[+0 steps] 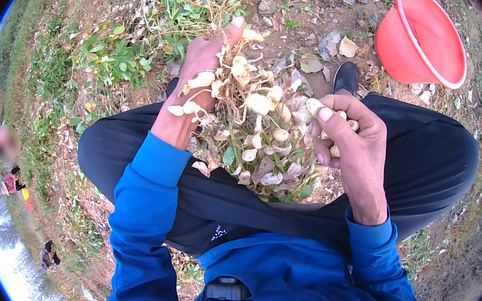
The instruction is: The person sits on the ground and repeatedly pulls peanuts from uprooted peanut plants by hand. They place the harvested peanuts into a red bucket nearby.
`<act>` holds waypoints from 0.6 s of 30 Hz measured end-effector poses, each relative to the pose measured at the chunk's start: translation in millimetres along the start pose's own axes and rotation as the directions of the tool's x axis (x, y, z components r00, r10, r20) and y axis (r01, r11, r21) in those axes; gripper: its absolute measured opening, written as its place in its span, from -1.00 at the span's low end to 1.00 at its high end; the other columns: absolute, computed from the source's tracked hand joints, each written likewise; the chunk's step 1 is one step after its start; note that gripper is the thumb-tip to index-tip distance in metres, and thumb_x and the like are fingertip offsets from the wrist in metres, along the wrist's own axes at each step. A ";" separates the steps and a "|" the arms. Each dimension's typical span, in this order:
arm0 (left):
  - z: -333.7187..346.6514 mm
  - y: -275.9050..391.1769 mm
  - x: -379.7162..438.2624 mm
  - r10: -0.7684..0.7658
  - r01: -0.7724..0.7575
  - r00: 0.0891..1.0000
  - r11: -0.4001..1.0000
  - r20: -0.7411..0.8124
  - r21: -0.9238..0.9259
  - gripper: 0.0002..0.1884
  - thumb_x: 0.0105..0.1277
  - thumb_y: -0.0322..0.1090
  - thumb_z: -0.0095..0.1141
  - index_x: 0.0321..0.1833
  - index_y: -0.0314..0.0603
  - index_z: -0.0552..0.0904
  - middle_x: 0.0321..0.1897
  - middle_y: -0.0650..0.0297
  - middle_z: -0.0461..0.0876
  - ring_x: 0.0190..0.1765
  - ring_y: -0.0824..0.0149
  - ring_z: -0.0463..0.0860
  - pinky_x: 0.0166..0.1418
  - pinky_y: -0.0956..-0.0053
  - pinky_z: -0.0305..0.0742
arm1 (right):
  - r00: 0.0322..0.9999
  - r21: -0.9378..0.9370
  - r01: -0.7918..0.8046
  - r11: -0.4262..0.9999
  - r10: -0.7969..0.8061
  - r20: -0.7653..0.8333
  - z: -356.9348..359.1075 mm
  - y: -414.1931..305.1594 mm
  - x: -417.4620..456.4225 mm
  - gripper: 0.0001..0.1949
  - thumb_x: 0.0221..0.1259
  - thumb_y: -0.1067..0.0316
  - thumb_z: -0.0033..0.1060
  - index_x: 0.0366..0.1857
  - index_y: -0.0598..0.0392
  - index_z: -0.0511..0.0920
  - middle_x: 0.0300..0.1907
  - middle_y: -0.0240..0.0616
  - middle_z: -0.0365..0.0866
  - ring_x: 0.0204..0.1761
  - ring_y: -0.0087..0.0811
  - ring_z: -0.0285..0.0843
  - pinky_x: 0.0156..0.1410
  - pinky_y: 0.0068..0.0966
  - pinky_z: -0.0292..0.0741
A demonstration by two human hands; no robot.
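My left hand (207, 67) grips the base of an uprooted peanut plant (226, 23). Its roots, hung with several pale peanut pods (258, 104), spread out between my hands, and dry and green leaves show below them. To the right, my right hand (350, 133) is closed around several loose peanut pods (334, 151). One pod (314, 106) is pinched between its thumb and forefinger. Part of what lies in the right palm is hidden by the fingers.
A pink-red plastic bucket (418, 39) stands tilted in view at the upper right, beyond my dark shoe (346, 77). Green peanut plants (119, 59) and dry leaves cover the soil at the upper left. Other people (11, 181) are far off at the left.
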State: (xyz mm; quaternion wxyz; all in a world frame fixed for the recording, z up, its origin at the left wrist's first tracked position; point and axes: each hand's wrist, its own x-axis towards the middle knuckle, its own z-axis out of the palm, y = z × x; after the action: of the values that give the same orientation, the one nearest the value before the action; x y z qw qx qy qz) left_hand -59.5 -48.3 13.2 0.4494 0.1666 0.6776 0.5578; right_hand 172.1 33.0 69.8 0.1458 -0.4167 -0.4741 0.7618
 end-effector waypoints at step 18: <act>4.2 -3.5 1.8 -0.044 0.055 0.997 0.977 0.060 -0.207 -0.53 0.39 0.13 0.35 -0.40 -0.18 0.66 -0.51 0.43 0.58 -0.52 0.57 0.52 -0.42 0.53 0.47 | 0.980 0.389 -0.097 0.916 0.020 0.196 5.9 26.8 24.4 -0.66 0.40 0.47 0.20 0.22 0.20 0.58 -0.05 -0.20 0.72 -0.40 -0.50 0.69 -0.56 -0.72 0.28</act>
State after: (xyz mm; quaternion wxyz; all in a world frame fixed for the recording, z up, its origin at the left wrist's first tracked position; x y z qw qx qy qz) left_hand -56.2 -45.6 9.4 0.4965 0.1168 0.6068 0.6096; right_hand 157.4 30.9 36.2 0.1589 -0.3188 -0.3089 0.8819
